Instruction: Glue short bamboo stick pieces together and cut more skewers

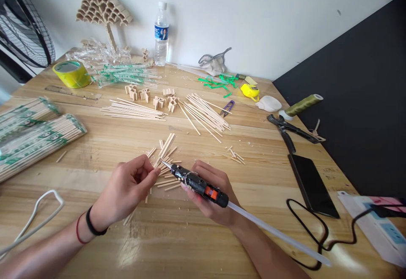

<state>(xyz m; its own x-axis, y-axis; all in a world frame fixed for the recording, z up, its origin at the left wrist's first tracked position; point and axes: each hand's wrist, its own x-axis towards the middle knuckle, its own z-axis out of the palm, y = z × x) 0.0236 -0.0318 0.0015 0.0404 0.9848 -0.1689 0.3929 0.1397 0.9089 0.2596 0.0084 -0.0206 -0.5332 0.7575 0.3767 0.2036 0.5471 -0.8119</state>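
Observation:
My right hand point(213, 192) is wrapped round a black hot glue gun point(198, 181), with a long clear glue stick point(275, 228) running out of its rear. The gun's metal nozzle points left, close to the fingertips of my left hand point(133, 181). That hand is closed in a pinch over a small heap of short wooden sticks point(168, 181). Whatever lies between its thumb and finger is too hidden to name. Longer sticks point(165, 147) lean across the heap just beyond the nozzle.
Behind the heap lie loose wooden sticks point(206, 114) and small stick-built pieces point(158, 101). Packaged sticks point(41, 139) and a white cable point(38, 211) are at left. Pliers point(290, 131), a phone point(312, 186), a black cord point(325, 232) and a power strip point(377, 228) line the right. A bottle point(161, 38) stands behind.

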